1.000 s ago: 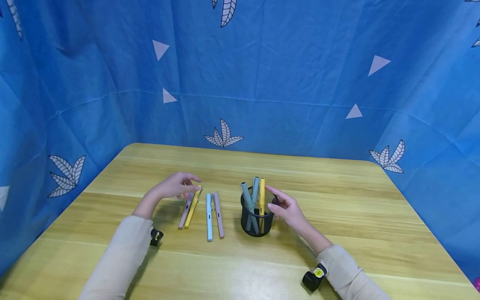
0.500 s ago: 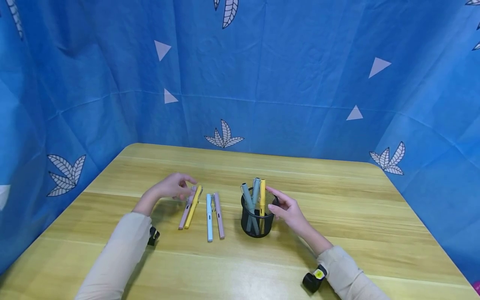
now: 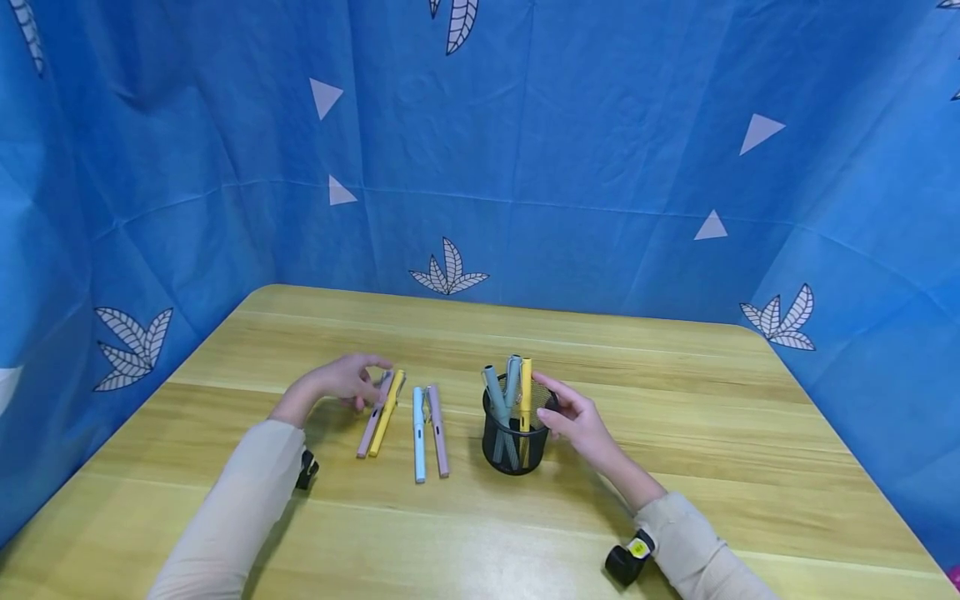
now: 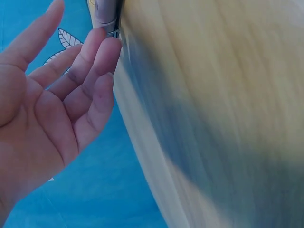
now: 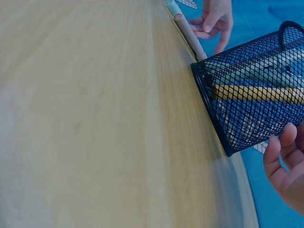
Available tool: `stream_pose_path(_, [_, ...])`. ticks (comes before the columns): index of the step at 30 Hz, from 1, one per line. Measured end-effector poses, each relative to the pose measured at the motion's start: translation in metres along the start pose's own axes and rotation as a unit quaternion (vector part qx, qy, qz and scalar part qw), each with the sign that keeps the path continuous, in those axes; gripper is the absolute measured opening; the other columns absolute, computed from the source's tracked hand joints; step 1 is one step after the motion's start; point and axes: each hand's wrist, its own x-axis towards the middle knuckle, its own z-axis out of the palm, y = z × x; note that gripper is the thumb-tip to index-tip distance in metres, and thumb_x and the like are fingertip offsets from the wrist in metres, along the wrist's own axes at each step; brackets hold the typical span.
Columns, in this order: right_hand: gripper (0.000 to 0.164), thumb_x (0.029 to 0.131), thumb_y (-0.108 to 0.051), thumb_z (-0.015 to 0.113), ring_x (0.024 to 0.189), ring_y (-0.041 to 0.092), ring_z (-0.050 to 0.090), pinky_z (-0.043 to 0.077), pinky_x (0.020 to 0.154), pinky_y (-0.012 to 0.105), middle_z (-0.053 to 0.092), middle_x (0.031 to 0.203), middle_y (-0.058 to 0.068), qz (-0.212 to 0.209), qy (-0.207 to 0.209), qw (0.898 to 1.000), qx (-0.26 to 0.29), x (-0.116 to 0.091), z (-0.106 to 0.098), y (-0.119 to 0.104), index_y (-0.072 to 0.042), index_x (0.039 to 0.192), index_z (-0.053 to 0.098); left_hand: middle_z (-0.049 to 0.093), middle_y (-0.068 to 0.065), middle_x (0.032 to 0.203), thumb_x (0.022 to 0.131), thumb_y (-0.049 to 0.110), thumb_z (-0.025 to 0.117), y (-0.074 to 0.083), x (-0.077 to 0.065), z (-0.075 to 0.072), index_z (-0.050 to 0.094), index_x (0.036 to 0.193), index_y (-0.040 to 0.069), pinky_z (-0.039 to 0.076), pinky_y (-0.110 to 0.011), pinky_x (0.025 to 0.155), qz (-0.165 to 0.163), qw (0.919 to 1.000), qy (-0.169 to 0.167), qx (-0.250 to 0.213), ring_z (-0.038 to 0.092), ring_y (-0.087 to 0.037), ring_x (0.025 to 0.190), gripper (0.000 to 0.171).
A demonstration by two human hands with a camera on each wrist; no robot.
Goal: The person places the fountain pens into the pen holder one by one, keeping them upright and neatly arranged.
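In the head view my left hand [image 3: 347, 379] is at the upper end of a purple pen [image 3: 370, 432], its fingers loosely bent. The left wrist view shows the thumb apart and the fingertips near or touching the pen's grey-looking end [image 4: 107, 13]; contact is unclear. Close beside that pen lies a yellow pen [image 3: 386, 421]. My right hand [image 3: 581, 423] holds the right side of a black mesh pen holder [image 3: 512, 454], thumb in front and index finger behind. Two grey-green pens [image 3: 497, 398] and a yellow pen [image 3: 526, 392] stand in it.
Between the left hand and the holder, a light blue pen [image 3: 418, 442] and a second purple pen [image 3: 438, 437] lie side by side on the wooden table [image 3: 480, 533]. A blue patterned cloth [image 3: 600, 167] hangs behind and at the sides.
My left hand has drawn back slightly to the left, off the yellow pen's top and over to the purple pen. The right hand and pen holder have stayed in place.
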Motion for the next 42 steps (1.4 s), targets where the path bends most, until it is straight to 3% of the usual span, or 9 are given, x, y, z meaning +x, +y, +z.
stream_pose_path(9, [0.049,0.085,0.0,0.055,0.062,0.009,0.044,0.044,0.051,0.024,0.043,0.073,0.007,0.0,0.0,1.0,-0.005,0.0,-0.001,-0.001,0.004,0.132,0.039,0.055,-0.01,0.065,0.079,0.014,0.068,-0.002,0.003,0.001,0.039,0.134,0.007,0.041,-0.025,0.049,-0.028,0.999,-0.001,0.035,0.052,-0.017,0.053,0.062])
stream_pose_path(16, [0.049,0.085,-0.001,0.054,0.062,0.01,0.044,0.044,0.052,0.024,0.043,0.073,0.007,0.003,0.003,1.0,-0.006,-0.001,0.0,-0.001,0.003,0.132,0.039,0.056,-0.012,0.073,0.079,0.011,0.068,-0.003,0.004,0.002,0.033,0.137,0.006,0.044,-0.028,0.051,-0.035,0.9986,-0.001,0.04,0.053,-0.019,0.056,0.068])
stream_pose_path(25, [0.049,0.085,-0.001,0.054,0.062,0.01,0.044,0.044,0.052,0.023,0.043,0.074,0.007,0.002,0.002,1.0,-0.004,-0.001,0.0,0.0,0.004,0.132,0.039,0.056,-0.013,0.078,0.076,0.01,0.07,-0.005,0.008,0.003,0.015,0.143,0.009,0.044,-0.027,0.05,-0.055,0.9983,-0.016,0.015,0.052,-0.019,0.057,0.087])
stream_pose_path(37, [0.049,0.085,-0.001,0.054,0.061,0.01,0.043,0.044,0.052,0.023,0.042,0.072,0.007,-0.004,-0.003,1.0,0.003,0.0,0.0,0.002,0.004,0.132,0.039,0.051,-0.014,0.086,0.078,0.012,0.069,-0.002,0.014,0.0,0.015,0.144,0.017,0.041,-0.024,0.048,-0.114,0.9916,-0.051,-0.032,0.046,-0.015,0.053,0.085])
stream_pose_path(42, [0.049,0.085,0.0,0.054,0.061,0.009,0.044,0.044,0.052,0.023,0.042,0.072,0.007,-0.009,-0.006,1.0,0.004,0.001,0.0,0.002,0.005,0.131,0.038,0.052,-0.011,0.075,0.078,0.012,0.069,-0.004,0.016,-0.001,0.014,0.144,0.018,0.041,-0.023,0.047,-0.119,0.9903,-0.062,-0.038,0.045,-0.014,0.051,0.086])
